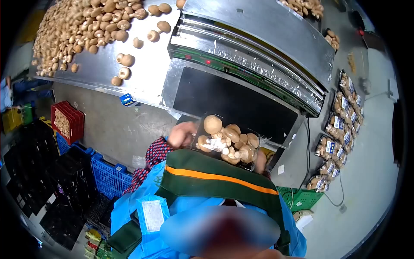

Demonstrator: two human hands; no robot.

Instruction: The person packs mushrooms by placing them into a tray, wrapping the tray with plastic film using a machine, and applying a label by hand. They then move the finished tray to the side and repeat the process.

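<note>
A tray of brown mushrooms [231,137] is held close to my chest, with clear film showing over part of it. My left hand [183,134] grips the tray's left end, fingers closed on its edge. At the right end my right hand [260,162] is on the tray, partly hidden behind it and by the green apron. Just beyond the tray lies the black plate [233,103] of the wrapping machine [254,56], whose film roller runs along its far side.
Loose mushrooms [99,26] are heaped on the steel table [148,64] at the upper left. Wrapped packs [338,125] stand at the right. A red crate [69,123], blue crate [108,175] and green crate [302,198] are below. Another person [26,88] is at the far left.
</note>
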